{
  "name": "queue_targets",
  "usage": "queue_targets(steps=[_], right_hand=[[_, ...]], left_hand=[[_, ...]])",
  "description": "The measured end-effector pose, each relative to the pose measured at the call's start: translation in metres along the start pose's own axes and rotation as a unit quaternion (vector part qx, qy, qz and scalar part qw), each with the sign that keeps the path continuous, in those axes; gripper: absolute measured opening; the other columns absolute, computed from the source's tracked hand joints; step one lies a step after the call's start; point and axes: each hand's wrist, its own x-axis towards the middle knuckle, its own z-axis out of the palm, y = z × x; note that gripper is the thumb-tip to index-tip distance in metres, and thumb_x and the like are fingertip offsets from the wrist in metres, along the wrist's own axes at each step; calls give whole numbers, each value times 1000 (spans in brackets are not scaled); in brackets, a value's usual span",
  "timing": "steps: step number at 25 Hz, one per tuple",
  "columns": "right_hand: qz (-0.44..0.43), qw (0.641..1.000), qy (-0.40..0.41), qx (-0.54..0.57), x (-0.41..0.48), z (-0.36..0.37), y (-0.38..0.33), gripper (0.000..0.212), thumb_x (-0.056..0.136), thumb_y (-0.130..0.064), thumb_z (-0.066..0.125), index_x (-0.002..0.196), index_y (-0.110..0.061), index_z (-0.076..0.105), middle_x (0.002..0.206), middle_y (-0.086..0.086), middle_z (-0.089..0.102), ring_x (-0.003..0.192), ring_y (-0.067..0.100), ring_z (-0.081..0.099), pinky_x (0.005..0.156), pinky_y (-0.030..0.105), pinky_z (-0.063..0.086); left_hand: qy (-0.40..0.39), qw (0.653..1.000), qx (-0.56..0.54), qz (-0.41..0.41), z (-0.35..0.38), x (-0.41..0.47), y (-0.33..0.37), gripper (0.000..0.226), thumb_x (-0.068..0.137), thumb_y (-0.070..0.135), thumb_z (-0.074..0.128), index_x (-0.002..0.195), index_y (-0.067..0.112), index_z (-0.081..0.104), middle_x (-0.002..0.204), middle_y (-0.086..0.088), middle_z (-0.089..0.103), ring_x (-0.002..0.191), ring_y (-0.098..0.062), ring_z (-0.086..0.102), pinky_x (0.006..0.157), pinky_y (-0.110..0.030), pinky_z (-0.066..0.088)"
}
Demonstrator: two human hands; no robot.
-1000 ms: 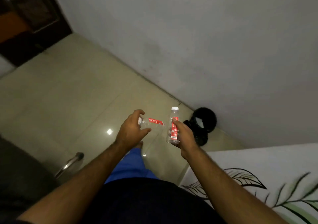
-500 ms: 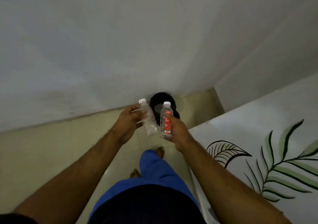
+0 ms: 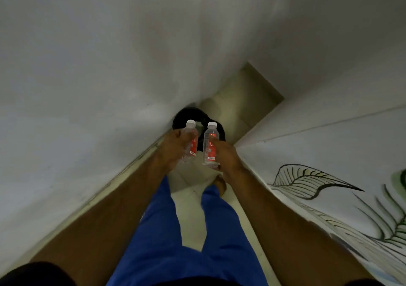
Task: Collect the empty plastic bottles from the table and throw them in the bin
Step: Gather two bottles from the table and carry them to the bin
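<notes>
My left hand grips a clear plastic bottle with a white cap and red label, held upright. My right hand grips a second, matching bottle, also upright. The two bottles are side by side, a small gap between them. Just beyond and below them stands a black bin on the floor against the wall; the bottles cover part of its opening.
A grey wall runs close along my left. On my right is a white surface painted with green leaves. A narrow strip of pale tiled floor leads past the bin. My blue-trousered legs fill the bottom.
The view has swung and closed in on the bin, which now lies right behind the bottles. The left bottle went from tilted to upright, with its label facing me.
</notes>
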Motion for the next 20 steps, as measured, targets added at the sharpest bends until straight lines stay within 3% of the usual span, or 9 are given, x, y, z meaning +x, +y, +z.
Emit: queue_targets(steps=[2, 4, 6, 8, 10, 12, 14, 17, 20], right_hand=[[2, 999, 27, 28, 37, 13, 7, 39, 93, -46, 63, 117, -16, 61, 98, 3, 70, 82, 17, 69, 59, 26, 54], [29, 997, 48, 46, 85, 27, 18, 45, 89, -50, 67, 118, -16, 61, 109, 7, 71, 92, 22, 69, 60, 27, 55], [47, 995, 64, 57, 141, 43, 34, 34, 90, -43, 68, 109, -16, 64, 115, 11, 70, 103, 28, 68, 75, 35, 58], [43, 993, 87, 68, 205, 64, 51, 17, 93, -33, 66, 94, -17, 63, 103, 8, 69, 100, 28, 67, 81, 37, 55], [30, 991, 109, 68, 257, 83, 63, 12, 93, -26, 67, 89, -14, 64, 90, 3, 66, 91, 25, 65, 81, 39, 57], [29, 988, 134, 66, 318, 98, 80, 11, 94, -24, 67, 94, -13, 67, 94, 5, 69, 89, 25, 66, 89, 47, 57], [22, 988, 149, 9, 365, 104, 93, 26, 95, -31, 65, 105, -7, 70, 104, 10, 71, 95, 28, 67, 93, 49, 56], [23, 981, 159, -109, 414, 105, 100, 42, 95, -46, 59, 112, -9, 71, 111, 14, 72, 102, 32, 67, 93, 47, 55], [46, 978, 174, -108, 446, 107, 108, 46, 91, -48, 61, 118, -12, 70, 118, 13, 71, 106, 32, 66, 95, 45, 54]], left_hand=[[-21, 998, 63, -2, -15, 53, 0, 27, 89, 28, 70, 110, 11, 67, 97, -11, 70, 89, -30, 68, 67, -34, 60], [-26, 994, 105, -24, -31, 113, -6, 31, 88, 20, 71, 116, 9, 66, 97, -9, 72, 80, -24, 69, 59, -28, 56], [-32, 990, 139, -24, -41, 175, -17, 32, 90, 11, 66, 121, 4, 64, 95, -8, 70, 78, -21, 66, 66, -31, 56], [-49, 984, 171, -20, -49, 246, -35, 32, 92, 7, 62, 124, 0, 62, 96, -10, 68, 87, -27, 64, 77, -37, 56], [-64, 978, 195, -26, -55, 301, -53, 26, 93, 2, 60, 119, -2, 63, 98, -13, 68, 86, -29, 64, 78, -38, 54], [-81, 970, 226, -31, -60, 361, -77, 14, 94, -1, 56, 102, 4, 66, 92, -9, 66, 83, -26, 64, 80, -39, 55], [-93, 963, 250, -40, -63, 410, -99, 16, 95, -2, 53, 94, 9, 65, 90, -7, 68, 85, -25, 66, 87, -42, 55], [-89, 955, 279, -49, -60, 461, -122, 18, 95, 0, 54, 88, 12, 65, 81, -3, 70, 69, -17, 67, 69, -34, 55], [-67, 956, 282, -34, -52, 489, -135, 26, 96, 10, 56, 120, 3, 63, 104, -10, 68, 88, -28, 67, 68, -33, 54]])
